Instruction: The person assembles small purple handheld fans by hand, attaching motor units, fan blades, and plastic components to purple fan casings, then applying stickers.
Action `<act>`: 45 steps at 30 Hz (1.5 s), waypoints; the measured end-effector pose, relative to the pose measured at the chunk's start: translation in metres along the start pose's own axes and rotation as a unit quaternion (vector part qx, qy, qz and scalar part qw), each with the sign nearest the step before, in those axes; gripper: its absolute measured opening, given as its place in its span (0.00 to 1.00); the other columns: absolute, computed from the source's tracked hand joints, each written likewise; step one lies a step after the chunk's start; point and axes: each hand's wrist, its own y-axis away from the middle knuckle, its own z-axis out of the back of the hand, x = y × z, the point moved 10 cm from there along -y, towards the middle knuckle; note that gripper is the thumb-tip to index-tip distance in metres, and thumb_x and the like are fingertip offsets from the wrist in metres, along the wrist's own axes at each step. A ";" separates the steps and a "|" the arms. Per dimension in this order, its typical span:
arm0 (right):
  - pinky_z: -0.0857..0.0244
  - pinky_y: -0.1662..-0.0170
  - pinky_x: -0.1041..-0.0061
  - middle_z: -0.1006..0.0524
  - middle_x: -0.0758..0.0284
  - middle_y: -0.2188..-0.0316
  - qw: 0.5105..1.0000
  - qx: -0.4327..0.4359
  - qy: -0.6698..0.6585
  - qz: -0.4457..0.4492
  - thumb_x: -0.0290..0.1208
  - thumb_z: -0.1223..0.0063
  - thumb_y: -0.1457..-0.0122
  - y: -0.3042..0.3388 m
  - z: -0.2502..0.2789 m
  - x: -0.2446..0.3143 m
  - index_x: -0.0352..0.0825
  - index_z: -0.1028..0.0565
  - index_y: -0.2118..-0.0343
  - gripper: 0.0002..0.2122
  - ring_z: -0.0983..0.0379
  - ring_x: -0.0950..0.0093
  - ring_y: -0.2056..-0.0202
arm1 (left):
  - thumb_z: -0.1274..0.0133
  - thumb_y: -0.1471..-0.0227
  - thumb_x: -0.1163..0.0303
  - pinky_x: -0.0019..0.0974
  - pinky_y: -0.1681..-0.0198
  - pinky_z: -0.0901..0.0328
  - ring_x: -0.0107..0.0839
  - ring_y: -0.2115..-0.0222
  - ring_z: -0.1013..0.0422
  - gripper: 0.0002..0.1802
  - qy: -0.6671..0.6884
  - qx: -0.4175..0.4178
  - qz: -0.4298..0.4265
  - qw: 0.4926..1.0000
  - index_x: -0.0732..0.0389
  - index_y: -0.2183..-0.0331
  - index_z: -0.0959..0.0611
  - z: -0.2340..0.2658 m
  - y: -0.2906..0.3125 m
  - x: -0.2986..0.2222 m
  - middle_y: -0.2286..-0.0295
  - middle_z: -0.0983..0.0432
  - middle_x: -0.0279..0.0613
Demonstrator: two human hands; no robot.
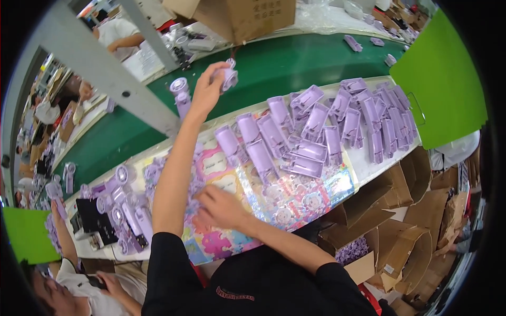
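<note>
Left hand (208,89) reaches to 12 o'clock, its grip closed on a purple fan (229,78) over the green belt (274,68); right hand (219,206) rests loosely on sticker sheets (295,203), steadying them on the tabletop (363,163)

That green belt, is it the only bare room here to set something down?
Mostly. The green belt is open between the cardboard box and the purple shells. A white bench strip lies bare right of the sticker sheets. Elsewhere it is crowded, with purple fans at the left.
</note>
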 end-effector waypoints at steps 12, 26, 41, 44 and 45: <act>0.32 0.66 0.81 0.30 0.66 0.60 0.942 -0.154 -0.216 -0.204 0.21 0.32 0.49 0.015 0.027 -0.053 0.32 0.26 0.58 0.17 0.31 0.80 0.68 | 0.49 0.36 0.55 0.37 0.42 0.38 0.33 0.47 0.32 0.29 0.165 -0.112 -0.016 0.980 0.65 0.42 0.27 0.064 0.262 -0.059 0.45 0.31 0.43; 0.37 0.57 0.80 0.34 0.70 0.60 0.927 -0.218 -0.262 -0.157 0.15 0.38 0.46 0.071 0.154 -0.023 0.35 0.32 0.58 0.17 0.34 0.82 0.59 | 0.61 0.33 0.45 0.35 0.73 0.24 0.36 0.73 0.19 0.33 0.227 -0.027 0.162 0.960 0.69 0.50 0.23 0.011 0.334 -0.012 0.65 0.19 0.49; 0.32 0.51 0.70 0.28 0.63 0.56 0.986 0.092 -0.096 -0.102 0.21 0.39 0.47 0.054 0.159 0.029 0.35 0.24 0.47 0.21 0.27 0.69 0.56 | 0.57 0.31 0.58 0.33 0.46 0.35 0.27 0.52 0.28 0.24 0.268 0.167 0.242 0.917 0.67 0.46 0.21 -0.051 0.328 -0.011 0.52 0.22 0.41; 0.32 0.49 0.69 0.29 0.63 0.56 0.981 0.143 -0.083 -0.097 0.21 0.39 0.47 0.058 0.146 0.028 0.37 0.23 0.46 0.23 0.29 0.65 0.53 | 0.55 0.31 0.58 0.33 0.46 0.35 0.28 0.52 0.28 0.24 0.254 0.176 0.232 0.922 0.68 0.46 0.22 -0.055 0.330 -0.015 0.51 0.22 0.42; 0.32 0.50 0.69 0.29 0.63 0.56 0.977 0.162 -0.086 -0.109 0.21 0.39 0.48 0.059 0.143 0.027 0.37 0.24 0.45 0.24 0.29 0.66 0.54 | 0.55 0.31 0.59 0.33 0.46 0.35 0.28 0.52 0.28 0.24 0.243 0.173 0.241 0.924 0.68 0.46 0.22 -0.055 0.332 -0.010 0.51 0.22 0.43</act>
